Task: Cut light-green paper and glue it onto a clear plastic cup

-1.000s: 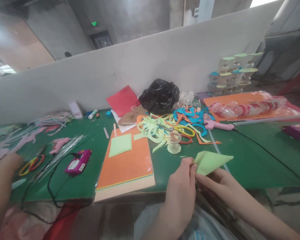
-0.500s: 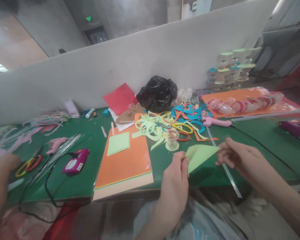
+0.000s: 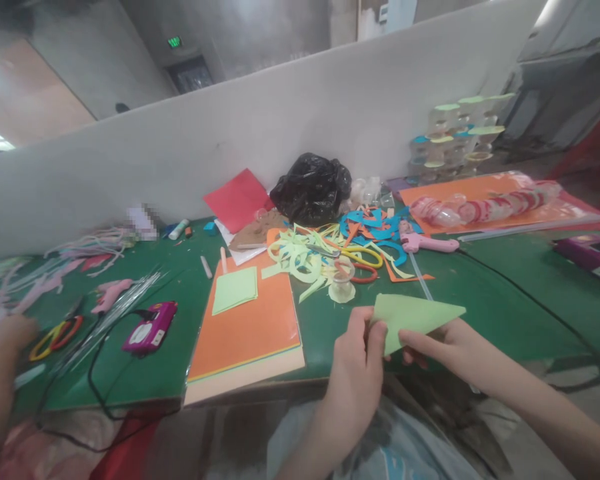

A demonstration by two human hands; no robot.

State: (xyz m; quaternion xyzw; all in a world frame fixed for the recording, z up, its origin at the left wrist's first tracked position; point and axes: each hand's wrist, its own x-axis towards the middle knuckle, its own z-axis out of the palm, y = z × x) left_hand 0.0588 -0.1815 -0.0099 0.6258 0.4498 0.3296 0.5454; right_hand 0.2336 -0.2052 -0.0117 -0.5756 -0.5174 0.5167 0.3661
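A piece of light green paper [image 3: 415, 317], folded to a triangle, is held above the table's front edge. My left hand [image 3: 357, 363] pinches its left corner between thumb and fingers. My right hand [image 3: 443, 347] grips its lower edge, thumb in front and fingers behind. Just beyond the hands stands a small clear plastic cup piece [image 3: 342, 288] on a pale green base. A stack of light green paper squares [image 3: 235, 289] lies to the left on orange sheets [image 3: 255, 340]. Scissors [image 3: 363, 257] with yellow and red handles rest among green paper scraps [image 3: 305, 257].
A pink glue gun [image 3: 430, 244] lies right of the scraps, its cord running rightward. Behind are a black plastic bag [image 3: 311, 189] and stacked clear cups [image 3: 455, 140]. Another person's hand [image 3: 5, 340] is at far left, near scissors [image 3: 55, 337] and a purple box [image 3: 151, 327].
My right hand has moved left and down from the paper's right tip onto its lower edge. The paper has turned, its tip now pointing farther right. My left hand keeps its pinch.
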